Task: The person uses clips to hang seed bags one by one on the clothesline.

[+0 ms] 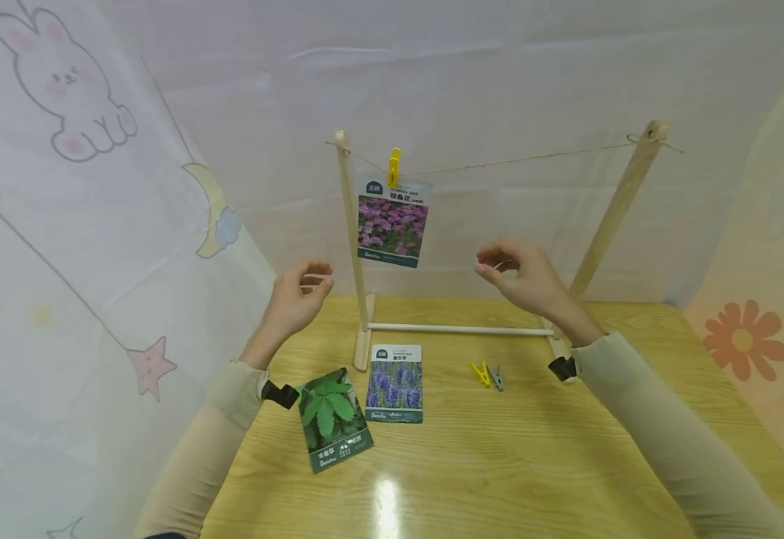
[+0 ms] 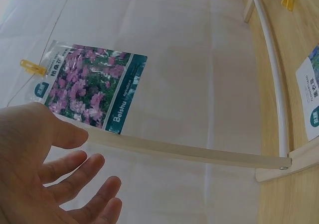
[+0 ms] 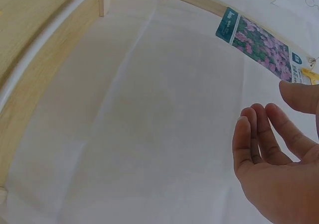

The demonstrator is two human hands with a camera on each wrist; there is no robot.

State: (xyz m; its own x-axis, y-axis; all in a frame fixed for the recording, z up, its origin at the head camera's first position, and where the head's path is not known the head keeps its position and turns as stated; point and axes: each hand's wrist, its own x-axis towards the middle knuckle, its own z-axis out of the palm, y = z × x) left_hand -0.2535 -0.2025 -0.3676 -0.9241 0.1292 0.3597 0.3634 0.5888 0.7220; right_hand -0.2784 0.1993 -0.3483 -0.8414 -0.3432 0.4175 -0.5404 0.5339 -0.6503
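Observation:
A seed packet with pink flowers [image 1: 392, 228] hangs from a string [image 1: 499, 162], held by a yellow clothespin [image 1: 394, 168] near the left post. My left hand [image 1: 297, 296] hovers left of that post, fingers loosely bent and holding nothing; the left wrist view shows a gap between its thumb and fingers. To the right of the hanging packet, my right hand [image 1: 523, 275] is raised in the air, fingers relaxed and nothing in them. On the table lie a purple-flower seed packet [image 1: 394, 384] and a green-leaf seed packet [image 1: 335, 419], side by side.
The wooden frame has a left post [image 1: 353, 232], a right post [image 1: 617, 206] and a white crossbar [image 1: 459, 329] low down. A yellow clothespin [image 1: 481, 373] and a grey clothespin [image 1: 496, 378] lie on the table [image 1: 499, 464]. Pale printed curtains surround it.

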